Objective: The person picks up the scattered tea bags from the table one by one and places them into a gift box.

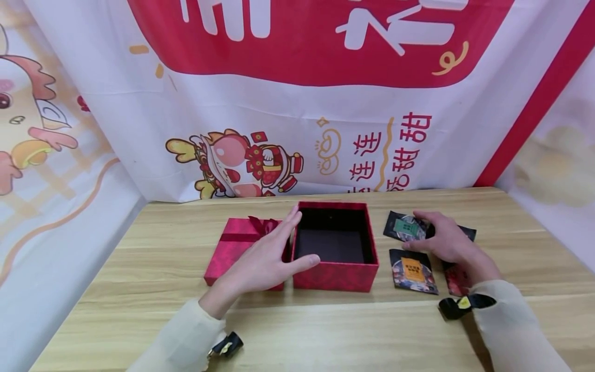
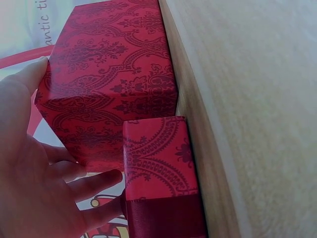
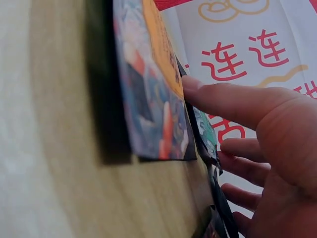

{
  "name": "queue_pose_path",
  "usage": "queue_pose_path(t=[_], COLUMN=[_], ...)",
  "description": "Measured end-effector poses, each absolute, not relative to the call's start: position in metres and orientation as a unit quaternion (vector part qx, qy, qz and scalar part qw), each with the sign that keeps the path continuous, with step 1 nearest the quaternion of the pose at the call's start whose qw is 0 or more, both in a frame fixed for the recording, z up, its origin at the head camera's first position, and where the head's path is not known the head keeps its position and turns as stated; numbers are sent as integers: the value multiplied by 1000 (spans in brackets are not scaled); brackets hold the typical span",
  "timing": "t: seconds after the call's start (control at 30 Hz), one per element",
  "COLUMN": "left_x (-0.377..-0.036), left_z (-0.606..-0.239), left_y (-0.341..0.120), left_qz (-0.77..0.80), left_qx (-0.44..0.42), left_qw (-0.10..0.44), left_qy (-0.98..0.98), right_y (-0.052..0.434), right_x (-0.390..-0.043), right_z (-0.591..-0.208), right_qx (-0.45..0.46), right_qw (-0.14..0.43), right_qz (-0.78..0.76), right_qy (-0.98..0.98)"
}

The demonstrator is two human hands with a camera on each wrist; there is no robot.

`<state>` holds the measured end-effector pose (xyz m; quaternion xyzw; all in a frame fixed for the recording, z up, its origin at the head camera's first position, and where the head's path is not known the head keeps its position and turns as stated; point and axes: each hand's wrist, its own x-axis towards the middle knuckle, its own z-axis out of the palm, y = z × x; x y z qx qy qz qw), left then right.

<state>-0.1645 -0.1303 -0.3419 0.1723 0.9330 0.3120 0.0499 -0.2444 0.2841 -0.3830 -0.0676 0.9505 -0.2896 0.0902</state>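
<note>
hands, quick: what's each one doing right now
Left hand: open, resting against the box and lid.
Right hand: open, fingers on the green packet.

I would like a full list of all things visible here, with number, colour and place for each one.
box: 1, red with dark inside, open, middle of table.
lid: 1, red with a bow, left of the box, touching it.
packets: at least 4, black with coloured labels, flat on the table right of the box.
table: 1, light wood.
banner: 1, white and red with cartoon figures, behind the table.
left hand: 1, fingers straight, resting on lid and box wall.
right hand: 1, on the packet with a green label.
</note>
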Motion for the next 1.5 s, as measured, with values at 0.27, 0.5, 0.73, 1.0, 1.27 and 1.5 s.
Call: queue_pose_path(t=[0.27,0.5,0.73,1.0,1.27,1.5], left_x=[-164,-164,-165,-165,-165,-166], left_z=[-341,-341,-342,-342,-342,-342], left_y=[-130,-130,-131,-130,-130,-130], left_qz=[311,313,309,309,308,310], left_qx=[172,168,168,167,167,167], left_qw=[53,54,54,55,56,60], left_qy=[933,933,934,935,935,934], right_y=[284,284,281,279,279,275], right_x=[-246,-247,-246,-243,-243,-243], right_z=[-384,-386,-384,-380,-377,-369], right_qx=[-70,-66,-59,-55,-55,-69], right_qw=[79,76,72,57,44,30], right_qz=[-252,-234,-222,-205,-227,-245], right_qy=[962,967,971,976,971,967])
